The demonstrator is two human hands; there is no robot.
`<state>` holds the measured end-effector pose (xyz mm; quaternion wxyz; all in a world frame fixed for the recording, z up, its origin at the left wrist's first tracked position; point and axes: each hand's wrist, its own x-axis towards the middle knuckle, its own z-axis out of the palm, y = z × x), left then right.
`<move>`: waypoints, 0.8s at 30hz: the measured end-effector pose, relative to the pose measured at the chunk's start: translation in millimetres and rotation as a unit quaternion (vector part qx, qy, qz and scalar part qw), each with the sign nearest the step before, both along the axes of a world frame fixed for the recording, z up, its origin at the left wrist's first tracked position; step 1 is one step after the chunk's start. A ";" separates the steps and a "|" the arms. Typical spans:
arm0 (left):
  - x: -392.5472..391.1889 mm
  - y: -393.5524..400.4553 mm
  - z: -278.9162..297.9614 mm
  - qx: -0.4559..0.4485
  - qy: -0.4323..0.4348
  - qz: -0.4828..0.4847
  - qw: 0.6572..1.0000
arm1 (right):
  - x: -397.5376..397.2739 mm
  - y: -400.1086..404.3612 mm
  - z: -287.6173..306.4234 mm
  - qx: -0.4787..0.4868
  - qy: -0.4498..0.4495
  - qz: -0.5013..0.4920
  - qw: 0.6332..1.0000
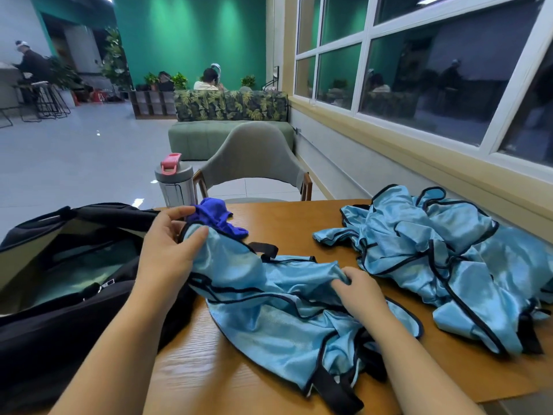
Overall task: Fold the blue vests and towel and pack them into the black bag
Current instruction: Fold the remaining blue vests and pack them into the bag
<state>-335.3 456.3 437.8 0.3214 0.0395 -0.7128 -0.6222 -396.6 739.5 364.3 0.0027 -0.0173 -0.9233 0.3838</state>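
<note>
Left hand (167, 250) and right hand (357, 290) grip blue vest (269, 310).

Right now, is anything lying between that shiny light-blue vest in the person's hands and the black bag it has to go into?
Nothing visible blocks the way. The shiny light-blue vest, held by the left hand and right hand, lies right beside the black fabric bag, whose top gapes open. The crumpled dark-blue towel sits behind, off the path.
</note>
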 end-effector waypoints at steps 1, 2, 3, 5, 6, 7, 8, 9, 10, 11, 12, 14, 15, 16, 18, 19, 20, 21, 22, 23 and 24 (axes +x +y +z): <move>-0.3 -2.1 -3.5 -0.025 -0.010 0.016 1.000 | 0.3 -1.2 5.1 -0.029 0.012 -0.003 1.000; -0.8 -3.7 -6.6 -0.039 -0.015 0.024 0.999 | 0.4 -2.9 11.2 -0.059 0.022 -0.003 0.998; -0.6 -3.6 -8.0 -0.042 -0.018 0.025 0.999 | -0.5 -4.6 16.9 -0.089 0.029 0.000 0.996; -0.3 -3.7 -11.1 -0.030 -0.028 0.012 0.999 | -1.9 -6.8 27.2 -0.153 0.040 0.010 0.987; 0.1 -4.7 -12.8 -0.026 -0.034 0.002 0.999 | -1.7 -8.0 31.4 -0.190 0.042 0.011 0.981; 1.0 -6.2 -13.8 -0.026 -0.041 -0.009 0.999 | -2.0 -9.6 35.3 -0.232 0.038 0.010 0.972; 1.7 -8.9 -14.9 -0.027 -0.044 -0.016 0.999 | -1.9 -11.1 39.9 -0.272 0.031 0.003 0.962; 2.4 -10.9 -15.2 -0.027 -0.045 -0.019 0.998 | -4.1 -12.5 43.1 -0.304 0.024 -0.004 0.952; 2.5 -13.2 -15.7 -0.024 -0.047 -0.016 0.998 | -4.5 -13.8 46.6 -0.325 0.019 -0.011 0.946; 2.5 -13.8 -15.2 -0.020 -0.049 -0.013 0.999 | -5.0 -14.4 48.6 -0.332 0.020 -0.012 0.943; 2.9 -14.2 -14.3 -0.014 -0.051 -0.014 0.998 | -4.9 -15.1 50.9 -0.328 0.029 -0.014 0.944; 4.6 -14.3 -12.9 -0.006 -0.058 -0.030 0.998 | -7.1 -12.0 46.9 -0.281 0.060 -0.005 0.958; 5.8 -14.4 -13.1 -0.008 -0.061 -0.039 0.997 | -7.2 -11.4 44.5 -0.241 0.069 0.003 0.968; 7.0 -14.3 -13.3 -0.013 -0.063 -0.045 0.997 | -7.1 -9.8 41.7 -0.194 0.075 0.011 0.978; 9.6 -13.2 -11.4 -0.010 -0.054 -0.044 0.998 | -7.1 -7.9 37.6 -0.115 0.048 0.025 0.992; 11.2 -12.5 -9.2 0.003 -0.039 -0.038 0.998 | -6.9 -6.4 33.3 -0.066 0.039 0.025 0.997; 12.6 -12.7 -7.0 0.020 -0.021 -0.027 0.999 | -5.5 -4.8 30.2 -0.026 0.051 0.016 0.998; 13.7 -13.5 -5.1 0.033 -0.001 -0.015 0.999 | -3.6 -3.1 28.2 0.005 0.087 -0.002 0.996; 14.8 -14.6 -3.7 0.038 0.015 -0.005 0.999 | -0.4 -1.3 26.2 0.027 0.128 -0.017 0.991; 15.6 -14.8 -2.5 0.037 0.027 -0.001 0.999 | 3.2 1.1 24.9 0.041 0.136 -0.018 0.990; 16.9 -14.5 -1.7 0.033 0.032 -0.003 0.999 | 4.2 4.4 21.5 0.051 0.112 -0.004 0.992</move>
